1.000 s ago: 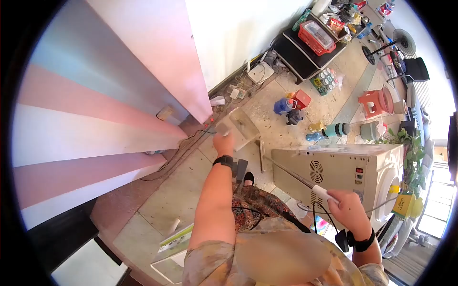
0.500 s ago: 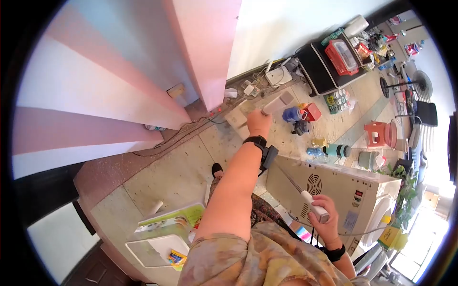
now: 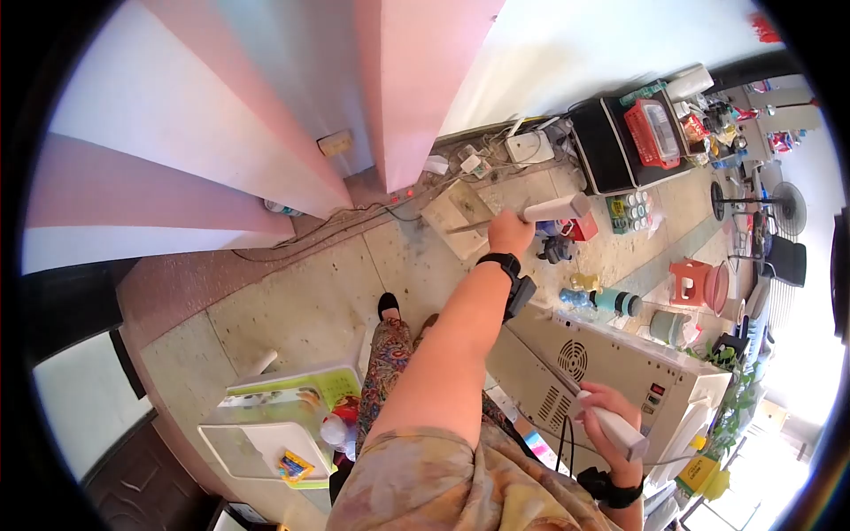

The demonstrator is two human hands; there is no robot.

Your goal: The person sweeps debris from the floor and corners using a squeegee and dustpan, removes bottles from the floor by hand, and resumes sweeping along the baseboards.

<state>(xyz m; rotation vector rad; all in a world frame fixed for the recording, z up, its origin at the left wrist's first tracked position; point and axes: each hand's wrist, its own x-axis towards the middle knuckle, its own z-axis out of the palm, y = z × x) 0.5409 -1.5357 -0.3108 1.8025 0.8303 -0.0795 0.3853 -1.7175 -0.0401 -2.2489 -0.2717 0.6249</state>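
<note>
My left hand (image 3: 511, 234) is stretched forward and closed around a white handle (image 3: 558, 209); a thin rod extends from it across a pale dustpan (image 3: 447, 208) on the floor. Whether that rod joins the dustpan is unclear. Close to my body at the right, my right hand (image 3: 613, 416) grips another white handle (image 3: 620, 432). Its thin metal rod (image 3: 549, 365) slants forward beside a cream machine (image 3: 602, 363), and its far end is hidden.
Bottles (image 3: 611, 302), a red box (image 3: 583, 225) and a pink stool (image 3: 689, 283) stand beyond the machine. Cables (image 3: 345, 214) run along the wall base. At lower left is a white-lidded bin (image 3: 257, 447). A black cabinet (image 3: 602, 146) stands by the wall.
The view has swung. My left hand has moved away from the dustpan's near side, and its handle now points right. My right hand's handle has tilted, with its end toward the lower right.
</note>
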